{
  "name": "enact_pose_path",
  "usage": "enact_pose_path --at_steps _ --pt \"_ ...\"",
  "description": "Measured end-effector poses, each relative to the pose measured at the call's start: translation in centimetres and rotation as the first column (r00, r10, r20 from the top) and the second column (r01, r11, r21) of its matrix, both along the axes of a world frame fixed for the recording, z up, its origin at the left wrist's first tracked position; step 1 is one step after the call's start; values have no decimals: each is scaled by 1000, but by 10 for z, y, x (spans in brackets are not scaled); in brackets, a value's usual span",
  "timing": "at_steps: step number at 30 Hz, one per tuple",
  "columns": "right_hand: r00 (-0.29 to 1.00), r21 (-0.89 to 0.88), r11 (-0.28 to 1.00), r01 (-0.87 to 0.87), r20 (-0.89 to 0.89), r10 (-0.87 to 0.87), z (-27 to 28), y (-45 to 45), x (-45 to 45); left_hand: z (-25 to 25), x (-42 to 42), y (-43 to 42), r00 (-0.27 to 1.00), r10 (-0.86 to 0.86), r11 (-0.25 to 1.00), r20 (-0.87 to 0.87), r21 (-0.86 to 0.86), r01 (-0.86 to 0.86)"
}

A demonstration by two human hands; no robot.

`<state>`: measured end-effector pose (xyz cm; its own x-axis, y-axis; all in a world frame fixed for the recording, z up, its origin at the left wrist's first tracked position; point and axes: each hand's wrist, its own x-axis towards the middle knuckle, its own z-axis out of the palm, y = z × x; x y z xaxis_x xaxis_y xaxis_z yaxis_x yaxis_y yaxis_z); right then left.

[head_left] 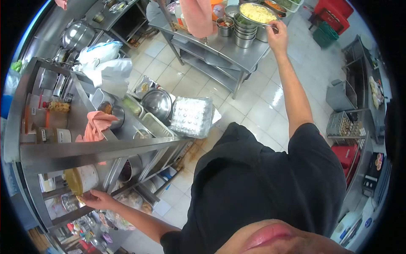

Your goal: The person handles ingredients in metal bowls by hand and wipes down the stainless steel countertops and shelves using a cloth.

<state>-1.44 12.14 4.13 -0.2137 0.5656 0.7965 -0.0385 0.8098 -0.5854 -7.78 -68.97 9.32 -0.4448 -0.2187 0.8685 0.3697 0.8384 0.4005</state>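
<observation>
Tiled floor [292,91]: pale and glossy, between a steel desk [224,51] at the top and a steel rack [101,149] on the left.
Desk: bears a stack of steel containers [244,34] just beside a steel pot [224,26] of chopped food.
Rack: its broad beam cuts across the shelves; a pink rag [96,125] drapes behind it, near a round steel lid [156,103] and a plastic-wrapped tray [192,116].
Right side: a green bin [325,34] and a grey bin [341,95] stand well apart.
Hidden: a hanging pink cloth [196,19] covers part of the desk; small items low on the rack are hard to make out.
Yellow shreds [258,12]: heaped in a shallow steel bowl [248,19] over the desk; whether it touches the containers, I cannot tell.
Right grip: the right hand [277,36] is clamped on the bowl's near rim.
Left grip: the left hand [98,199] is at a white tub [88,177] with a gold lid [72,182]; I cannot tell whether its fingers close on anything.
</observation>
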Motion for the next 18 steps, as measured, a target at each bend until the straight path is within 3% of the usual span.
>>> enact_pose_path --at_steps 7,8,9,10,11,12,13,14,15,16,17,18 --pt "998 -62 996 -59 -1 59 -50 87 -55 -2 -7 4 995 97 985 27 144 -100" --pt "991 -48 999 -21 133 27 -60 96 -56 -6 -11 -7 975 216 968 52 119 -221" --pt "967 -32 999 -12 256 20 -71 104 -59 -12 -14 -19 979 203 979 23 30 -204" --pt "979 135 987 -88 192 61 -86 108 -63 -8 -12 -5 901 430 903 52 -40 -428" --pt "934 39 999 8 357 -22 -91 102 -62 -11 -13 -23 878 476 869 53 -184 -460" --pt "938 37 999 -34 346 19 -92 91 -59 -23 -19 -44 910 413 911 44 -9 -413" --pt "911 -52 996 -77 401 91 -61 61 -48 -36 -25 -75 928 370 929 50 18 -371" --pt "948 71 996 -48 318 23 -60 47 -47 -13 -17 -15 972 234 956 14 181 -232" --pt "976 79 994 -76 209 58 -52 22 -47 -8 -14 -2 956 287 949 58 121 -292" --pt "954 -87 972 -217 193 230 -54 -2 -50 -16 -20 -19 988 156 968 -2 202 -152" --pt "911 -246 910 -334 162 378 -56 -26 -57 -8 -16 0 990 138 960 26 243 -140" --pt "831 -240 844 -480 184 525 -49 -51 -70 -3 -15 13 989 147 960 3 239 -144"
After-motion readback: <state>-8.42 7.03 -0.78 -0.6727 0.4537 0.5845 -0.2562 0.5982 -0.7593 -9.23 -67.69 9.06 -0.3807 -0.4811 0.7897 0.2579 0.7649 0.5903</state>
